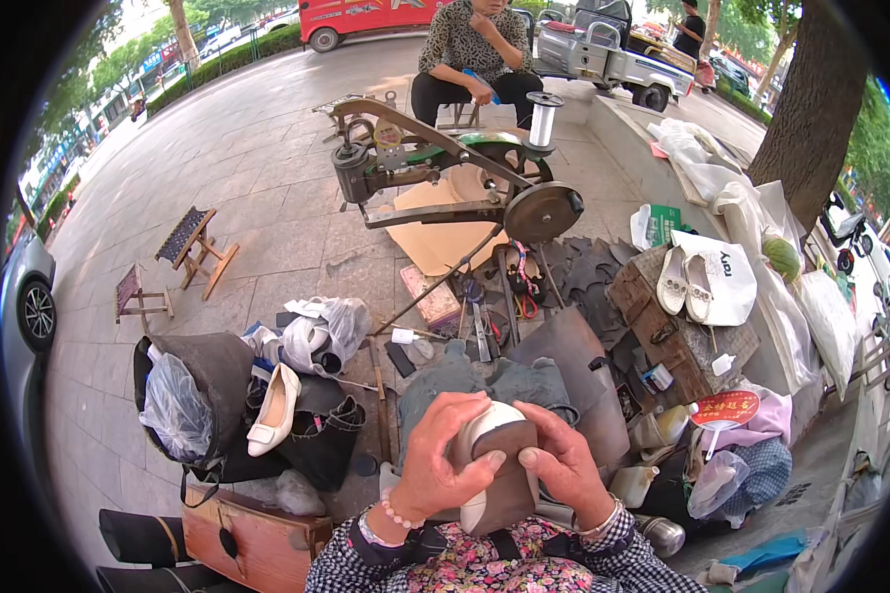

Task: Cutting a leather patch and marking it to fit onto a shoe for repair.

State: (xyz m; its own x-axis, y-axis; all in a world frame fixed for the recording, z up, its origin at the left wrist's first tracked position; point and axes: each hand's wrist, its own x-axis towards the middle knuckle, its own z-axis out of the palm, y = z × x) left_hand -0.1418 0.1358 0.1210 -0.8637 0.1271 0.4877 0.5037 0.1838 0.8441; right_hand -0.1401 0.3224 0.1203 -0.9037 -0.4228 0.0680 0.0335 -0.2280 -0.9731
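A white shoe (507, 445) with a brown sole is held over my lap, its sole and heel turned up toward me. My left hand (439, 461) grips it from one side, thumb pressed on the sole by the heel. Around the opposite side wraps my right hand (570, 461), its thumb also on the sole. The shoe's upper is mostly hidden by the sole and my fingers. Beneath it lie a dark grey-green cloth (445, 385) and my floral apron (485, 561). One cream pump (274, 411) rests on a black bag to the left.
A hand-cranked sewing machine (435, 163) stands ahead, with a seated person (473, 59) beyond. Tools (483, 331) and leather scraps (585, 282) cover the ground before me. White shoes (671, 281) sit at right. A wooden box (252, 539) and folding stools (196, 249) are left.
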